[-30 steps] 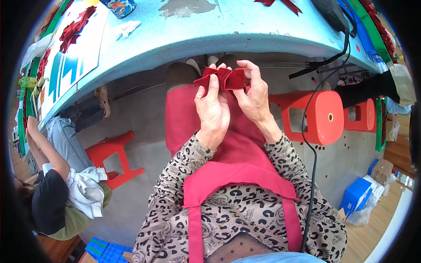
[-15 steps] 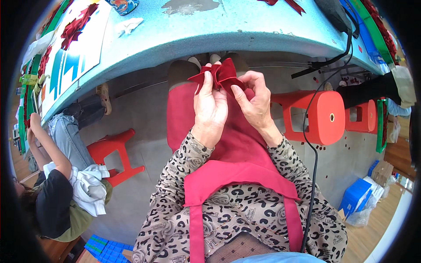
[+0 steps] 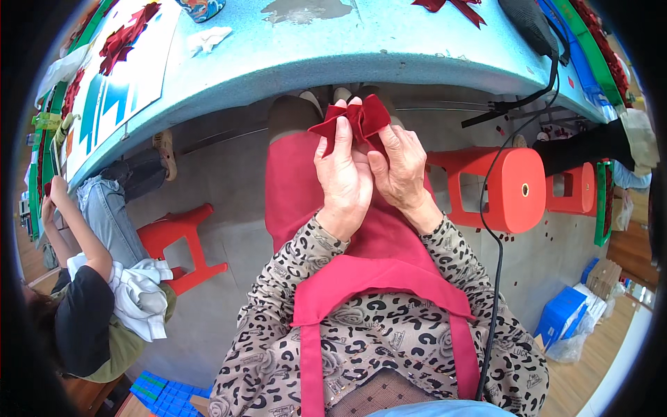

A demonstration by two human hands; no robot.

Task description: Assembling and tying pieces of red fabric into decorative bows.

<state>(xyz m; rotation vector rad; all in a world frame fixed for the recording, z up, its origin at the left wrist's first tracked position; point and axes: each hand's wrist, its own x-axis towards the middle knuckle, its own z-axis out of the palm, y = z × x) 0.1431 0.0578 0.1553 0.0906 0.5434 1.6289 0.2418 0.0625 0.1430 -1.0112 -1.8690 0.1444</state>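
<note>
A dark red velvet ribbon bow (image 3: 372, 119) is held above my lap, just short of the table edge. My left hand (image 3: 343, 174) is closed on its left side, the thumb lying over the front and fingertips showing behind it. My right hand (image 3: 401, 167) is at the bow's lower right, its fingers against the right loop; the exact contact of the fingertips is partly hidden. Beneath both hands spreads a red apron (image 3: 299, 187).
The pale blue table (image 3: 299, 48) curves across the top, with red bows (image 3: 125, 42), a crumpled white tissue (image 3: 208, 40) and a dark bag with straps (image 3: 521, 24). Red stools (image 3: 521, 187) stand at right. A black cable (image 3: 497, 278) hangs at my right. Another person (image 3: 83, 306) sits at left.
Both hands have shifted slightly right with the bow. My right fingers have straightened from a curled pinch and moved up along the bow's right side.
</note>
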